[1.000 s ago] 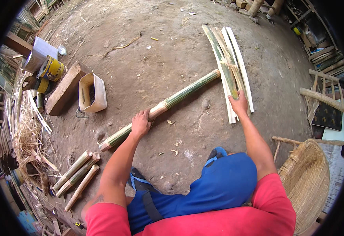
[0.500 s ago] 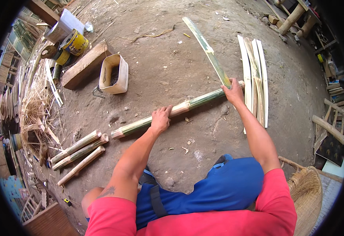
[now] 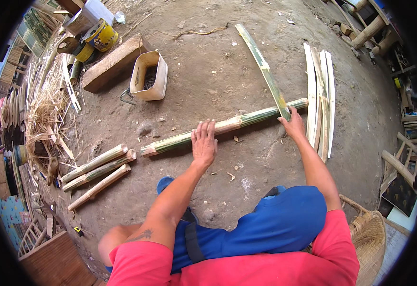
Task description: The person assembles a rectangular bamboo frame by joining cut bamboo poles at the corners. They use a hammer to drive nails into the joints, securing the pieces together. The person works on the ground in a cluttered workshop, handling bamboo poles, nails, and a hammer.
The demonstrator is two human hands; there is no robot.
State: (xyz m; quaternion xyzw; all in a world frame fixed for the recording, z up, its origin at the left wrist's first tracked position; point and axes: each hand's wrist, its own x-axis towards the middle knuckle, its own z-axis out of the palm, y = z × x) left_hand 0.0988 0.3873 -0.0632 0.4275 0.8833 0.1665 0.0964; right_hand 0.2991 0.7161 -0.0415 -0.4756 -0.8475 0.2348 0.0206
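A long bamboo pole (image 3: pixel 256 116), green with a pale band around its middle, lies slantwise on the dirt floor before me. My left hand (image 3: pixel 204 144) rests on it with fingers stretched out flat, near the pale middle section. The near end of a split bamboo strip (image 3: pixel 267 71) is gripped by my right hand (image 3: pixel 293 127). This strip crosses over the pole close to its right end and reaches away from me across the floor.
Several pale split strips (image 3: pixel 329 102) lie at right. Three short bamboo poles (image 3: pixel 99 177) lie at left. Farther off stand a cut-open plastic container (image 3: pixel 159 78), a wooden beam (image 3: pixel 110 66) and a yellow bucket (image 3: pixel 102 36). Shavings (image 3: pixel 46 107) heap at far left; a woven basket (image 3: pixel 368 243) sits lower right.
My left fingers have gone from curling over the pole to lying flat. My right hand has drawn the strip slightly nearer me. The whole view has shifted a little.
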